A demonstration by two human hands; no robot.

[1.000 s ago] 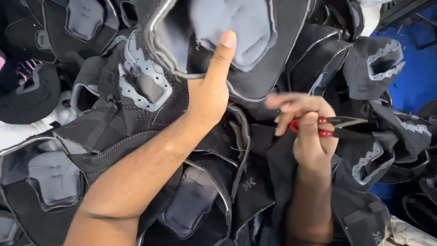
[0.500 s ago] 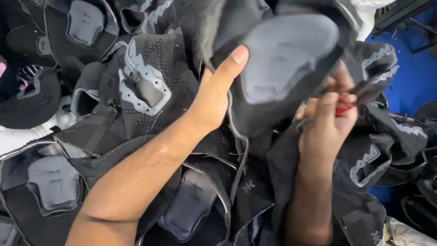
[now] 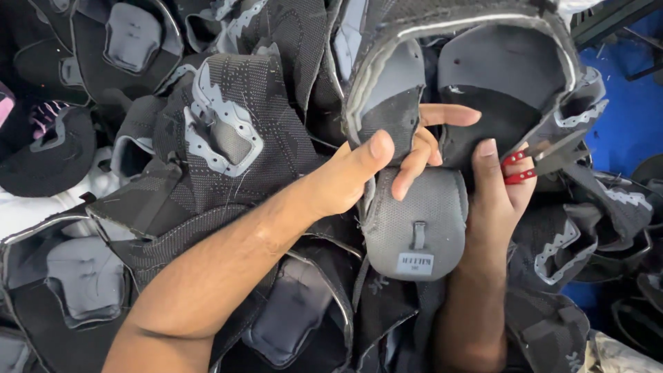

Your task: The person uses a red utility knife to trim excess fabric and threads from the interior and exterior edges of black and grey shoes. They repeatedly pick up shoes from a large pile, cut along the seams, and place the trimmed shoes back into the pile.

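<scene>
Grey mesh and black knit fabric make up the held piece: a black-and-grey sewn shoe upper with a grey padded tongue (image 3: 421,221), raised above a heap of similar black-and-grey shoe uppers (image 3: 228,138) that fills the surface below. The upper sits in the centre of the view, its long axis running from 12 o'clock, where the open collar lies, to 6 o'clock, where the tongue hangs with a small white label near its lower end. The left hand (image 3: 359,173) enters from 7 o'clock and is closed on the collar edge, thumb on the near face and fingers curled over the rim into the opening. The right hand (image 3: 501,186) rises from 6 o'clock on the 3 o'clock side of the tongue, thumb pressed against the dark inner lining, and is closed around red-handled metal thread snips (image 3: 545,159) whose blades point toward 3 o'clock, away from the upper. The snips therefore lie just beside the collar at its 3 o'clock edge, and the right hand is the nearer hand to that edge. A blue surface (image 3: 632,117) shows at 3 o'clock beyond the heap. Whether the blades are parted cannot be determined.
</scene>
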